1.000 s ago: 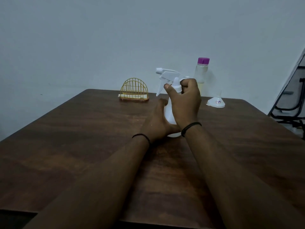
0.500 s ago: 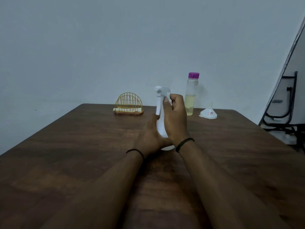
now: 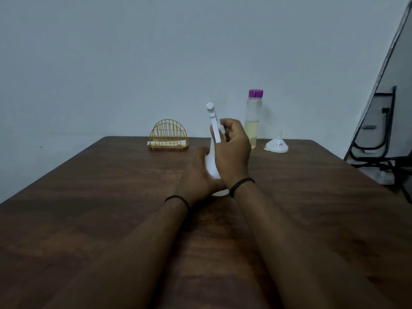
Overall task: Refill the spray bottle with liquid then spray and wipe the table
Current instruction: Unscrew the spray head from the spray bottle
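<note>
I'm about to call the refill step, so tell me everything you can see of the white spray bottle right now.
The white spray bottle stands upright on the dark wooden table, near its middle. It looks like opaque plastic, with a rounded body narrowing to a neck and a white trigger head whose nozzle faces the camera. The left hand grips the body low down; the right hand grips the neck under the head. The head is still on. Liquid level cannot be seen.
</note>
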